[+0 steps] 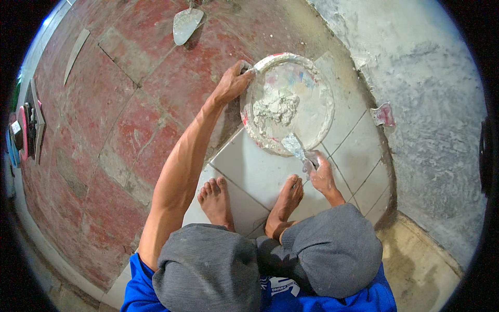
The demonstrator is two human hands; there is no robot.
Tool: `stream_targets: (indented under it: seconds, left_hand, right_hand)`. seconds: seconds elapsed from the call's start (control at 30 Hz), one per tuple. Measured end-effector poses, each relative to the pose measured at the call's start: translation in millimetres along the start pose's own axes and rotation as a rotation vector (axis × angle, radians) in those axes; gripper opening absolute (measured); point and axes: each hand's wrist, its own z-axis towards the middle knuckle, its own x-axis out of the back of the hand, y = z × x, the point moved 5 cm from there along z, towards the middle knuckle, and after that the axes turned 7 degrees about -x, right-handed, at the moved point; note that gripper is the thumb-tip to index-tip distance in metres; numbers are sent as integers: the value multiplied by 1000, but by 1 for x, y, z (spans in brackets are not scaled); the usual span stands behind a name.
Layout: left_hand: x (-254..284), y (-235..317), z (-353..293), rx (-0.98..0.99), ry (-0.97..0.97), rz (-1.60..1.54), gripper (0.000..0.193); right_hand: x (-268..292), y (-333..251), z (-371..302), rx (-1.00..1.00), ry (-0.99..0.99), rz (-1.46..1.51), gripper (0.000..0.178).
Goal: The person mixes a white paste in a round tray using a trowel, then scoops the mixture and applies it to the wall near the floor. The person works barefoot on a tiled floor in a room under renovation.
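Observation:
A round, shallow basin [326, 92] crusted with pale plaster sits on the white tiles in front of my feet. Wet grey-white plaster [276, 106] lies in a lumpy heap left of its middle. My left hand [234, 83] is closed on the basin's upper left rim. In my right hand [320, 171] is a plaster-smeared putty knife [294, 145], its blade over the near rim of the basin. The fingers wrap round the handle, which is mostly hidden.
A trowel [187, 26] lies on the worn red floor beyond the basin. A rough grey plastered surface [431, 99] rises along the right, with a small pinkish scrap [383, 114] at its edge. A thin pale strip [76, 56] and several coloured items [25, 132] are at far left.

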Motion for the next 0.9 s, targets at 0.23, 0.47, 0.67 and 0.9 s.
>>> stream_targets:
  seconds: [0.23,0.47,0.67,0.9]
  left_hand:
    - [-11,7,-2,-83,7,186,34]
    - [-12,7,-2,-17,0,174,35]
    - [-9,3,-1,-179,42,342,34]
    - [-1,6,6,-147,15,239,31]
  right_hand:
    - [-23,-3,17,60,49,-5,22]
    - [-40,-33,36,84,83,-3,27]
    - [-57,-32,14,77,64,153,26]
    - [-106,-55,34,-45,-8,299,20]
